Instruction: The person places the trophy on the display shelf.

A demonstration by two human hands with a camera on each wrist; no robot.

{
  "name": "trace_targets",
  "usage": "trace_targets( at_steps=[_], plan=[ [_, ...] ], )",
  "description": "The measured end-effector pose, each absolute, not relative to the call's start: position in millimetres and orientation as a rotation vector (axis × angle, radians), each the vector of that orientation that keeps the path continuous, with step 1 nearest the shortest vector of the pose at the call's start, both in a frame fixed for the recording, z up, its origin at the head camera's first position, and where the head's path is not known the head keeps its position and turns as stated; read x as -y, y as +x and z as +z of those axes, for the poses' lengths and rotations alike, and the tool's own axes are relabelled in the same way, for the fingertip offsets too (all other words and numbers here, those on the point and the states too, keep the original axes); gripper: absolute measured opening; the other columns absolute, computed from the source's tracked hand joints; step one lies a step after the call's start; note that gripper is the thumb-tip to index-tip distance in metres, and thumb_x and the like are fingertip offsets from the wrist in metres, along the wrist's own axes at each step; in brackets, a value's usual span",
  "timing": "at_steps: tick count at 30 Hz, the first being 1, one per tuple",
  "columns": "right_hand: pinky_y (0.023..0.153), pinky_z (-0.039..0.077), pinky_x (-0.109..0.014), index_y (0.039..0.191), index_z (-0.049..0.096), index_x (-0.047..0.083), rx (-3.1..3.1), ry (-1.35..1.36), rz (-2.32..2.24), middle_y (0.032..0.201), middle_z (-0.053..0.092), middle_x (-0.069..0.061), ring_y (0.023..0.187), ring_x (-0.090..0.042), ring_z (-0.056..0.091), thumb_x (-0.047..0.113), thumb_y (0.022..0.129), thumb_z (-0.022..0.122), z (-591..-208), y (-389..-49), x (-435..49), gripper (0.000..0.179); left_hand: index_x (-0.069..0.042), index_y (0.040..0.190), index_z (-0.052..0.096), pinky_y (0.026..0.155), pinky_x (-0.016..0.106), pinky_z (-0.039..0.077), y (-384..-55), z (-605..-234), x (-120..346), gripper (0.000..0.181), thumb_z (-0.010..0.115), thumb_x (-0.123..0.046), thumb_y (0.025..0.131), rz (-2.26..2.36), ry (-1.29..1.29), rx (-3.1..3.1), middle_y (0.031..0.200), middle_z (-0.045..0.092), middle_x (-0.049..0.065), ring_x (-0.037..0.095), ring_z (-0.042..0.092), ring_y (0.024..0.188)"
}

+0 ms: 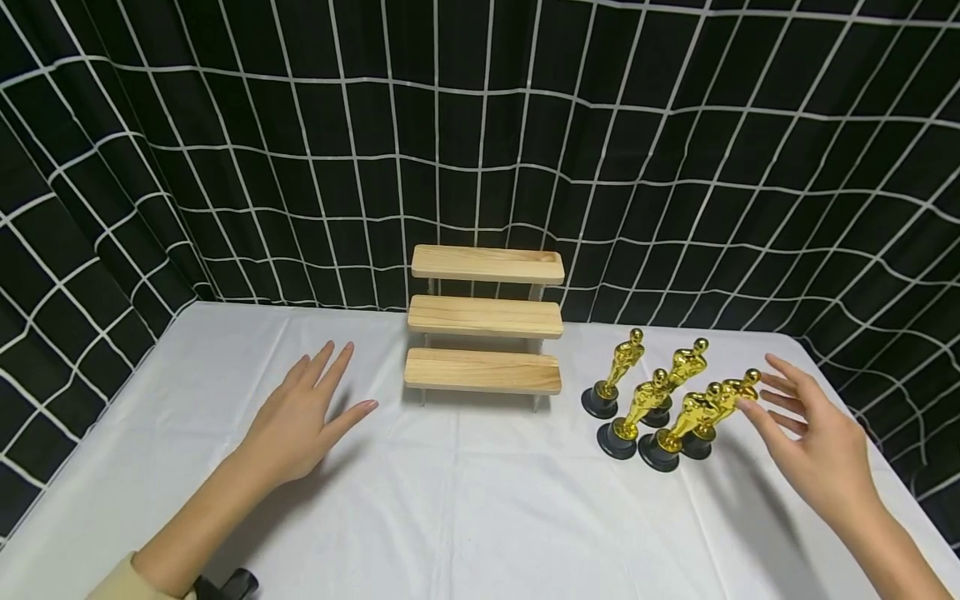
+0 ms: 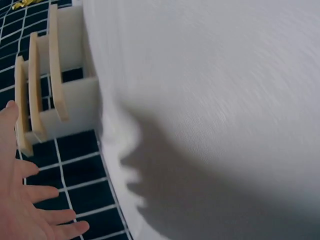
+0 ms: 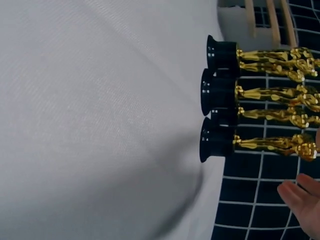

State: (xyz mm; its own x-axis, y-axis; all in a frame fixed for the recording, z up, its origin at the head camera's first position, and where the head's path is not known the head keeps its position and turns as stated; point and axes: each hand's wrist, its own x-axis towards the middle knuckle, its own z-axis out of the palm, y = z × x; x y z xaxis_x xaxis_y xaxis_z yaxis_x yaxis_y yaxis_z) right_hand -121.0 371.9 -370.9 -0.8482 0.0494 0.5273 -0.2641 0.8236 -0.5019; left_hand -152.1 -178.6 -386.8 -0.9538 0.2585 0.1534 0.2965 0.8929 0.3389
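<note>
Several gold figure trophies on round black bases stand in a group right of the shelf, among them a left-hand trophy (image 1: 622, 362) and a front trophy (image 1: 688, 417). My right hand (image 1: 823, 442) is at the head of the rightmost trophy (image 1: 738, 393), thumb and fingers apart on either side of it. In the right wrist view, part of that hand (image 3: 302, 202) shows beside the nearest trophy (image 3: 270, 144). Over the left part of the table hovers my left hand (image 1: 296, 417), fingers spread and holding nothing.
A three-step wooden display shelf (image 1: 483, 371) on clear supports stands at the middle back of the white-covered table (image 1: 450, 517). Behind and beside it hangs a black curtain (image 1: 480, 125) with a white grid. A small black object (image 1: 238, 583) shows by the left sleeve.
</note>
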Motion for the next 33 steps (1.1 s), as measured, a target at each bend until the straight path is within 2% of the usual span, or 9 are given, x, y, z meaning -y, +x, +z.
trace_targets(
  at_steps=[1,2,4,7,8,9,18,26,33],
  plan=[
    [0.085,0.039,0.012,0.151,0.051,-0.001,2.464,0.160,0.795,0.124,0.068,-0.036,0.104,0.036,0.039,0.001,0.093,0.080,-371,-121,-371,0.065,-0.008,0.167,0.028,0.121,0.072,0.038,-153,-388,176,0.082,0.051,-0.059,0.108,-0.590,-0.437,2.951,0.168,0.030,0.028,0.057,0.033,0.149],
    [0.084,0.041,0.011,0.150,0.052,-0.001,2.457,0.163,0.800,0.122,0.071,-0.029,0.103,0.036,0.041,0.000,0.092,0.080,-371,-122,-371,0.065,-0.008,0.167,0.028,0.121,0.072,0.039,-153,-389,173,0.081,0.051,-0.058,0.108,-0.627,-0.436,2.947,0.168,0.031,0.028,0.056,0.033,0.149],
    [0.084,0.043,0.010,0.149,0.054,-0.001,2.439,0.172,0.817,0.117,0.076,-0.001,0.102,0.035,0.044,-0.003,0.090,0.081,-372,-123,-370,0.065,-0.007,0.167,0.028,0.122,0.071,0.039,-155,-391,168,0.080,0.052,-0.056,0.108,-0.701,-0.435,2.936,0.168,0.032,0.027,0.053,0.033,0.150],
    [0.084,0.044,0.010,0.148,0.055,0.000,2.420,0.181,0.839,0.114,0.059,0.037,0.102,0.033,0.047,-0.005,0.088,0.081,-374,-125,-369,0.065,-0.004,0.167,0.028,0.125,0.069,0.035,-160,-394,161,0.078,0.052,-0.052,0.109,-0.818,-0.445,2.906,0.167,0.033,0.029,0.051,0.033,0.151],
    [0.084,0.045,0.010,0.147,0.056,0.000,2.417,0.177,0.847,0.113,0.050,0.045,0.102,0.032,0.047,-0.005,0.088,0.082,-374,-125,-369,0.065,-0.003,0.166,0.028,0.126,0.068,0.034,-161,-395,159,0.078,0.052,-0.051,0.110,-0.857,-0.449,2.894,0.166,0.034,0.029,0.050,0.034,0.151],
    [0.084,0.044,0.010,0.147,0.056,0.000,2.417,0.174,0.854,0.112,0.047,0.049,0.102,0.032,0.047,-0.006,0.088,0.082,-375,-126,-368,0.065,-0.002,0.166,0.028,0.127,0.067,0.033,-163,-396,157,0.077,0.051,-0.050,0.110,-0.896,-0.455,2.880,0.165,0.035,0.029,0.049,0.034,0.152],
    [0.082,0.046,0.009,0.145,0.057,-0.001,2.418,0.149,0.876,0.109,0.049,0.047,0.101,0.030,0.048,-0.007,0.088,0.081,-375,-130,-364,0.062,0.005,0.163,0.028,0.128,0.065,0.034,-179,-400,140,0.072,0.051,-0.041,0.112,-1.185,-0.418,2.798,0.162,0.039,0.031,0.048,0.037,0.150],
    [0.081,0.049,0.007,0.143,0.058,-0.003,2.398,0.162,0.943,0.108,0.054,0.044,0.099,0.028,0.052,-0.012,0.086,0.080,-376,-132,-363,0.061,0.006,0.161,0.034,0.116,0.061,0.052,-189,-405,129,0.064,0.056,-0.028,0.111,-1.424,-0.352,2.730,0.154,0.047,0.033,0.050,0.058,0.133],
    [0.080,0.051,0.006,0.138,0.061,-0.006,2.390,0.188,0.959,0.104,0.056,0.041,0.096,0.026,0.055,-0.020,0.081,0.079,-376,-133,-362,0.061,0.006,0.159,0.039,0.097,0.046,0.067,-194,-412,120,0.059,0.060,-0.018,0.109,-1.663,-0.252,2.633,0.149,0.054,0.033,0.043,0.068,0.121]
  ],
)
